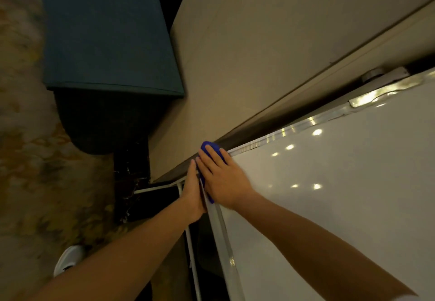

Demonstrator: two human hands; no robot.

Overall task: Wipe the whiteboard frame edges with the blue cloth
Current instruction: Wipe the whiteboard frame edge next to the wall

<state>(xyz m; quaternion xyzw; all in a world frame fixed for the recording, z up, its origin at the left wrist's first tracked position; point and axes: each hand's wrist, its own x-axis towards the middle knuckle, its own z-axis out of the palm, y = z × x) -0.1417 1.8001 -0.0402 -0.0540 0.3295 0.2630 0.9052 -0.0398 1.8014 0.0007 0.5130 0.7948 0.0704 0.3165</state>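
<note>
Straight-fingered, the right hand (pixel 224 181) pressed the blue cloth (pixel 203 149) on the whiteboard frame (pixel 223 234) corner, left hand (pixel 193 194) flat alongside.

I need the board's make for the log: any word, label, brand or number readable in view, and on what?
No readable text anywhere.
The glossy white whiteboard shows only light reflections; its silver metal frame, the blue cloth under the right hand and the beige wall carry no lettering.
The white shoe is too blurred to tell.
</note>
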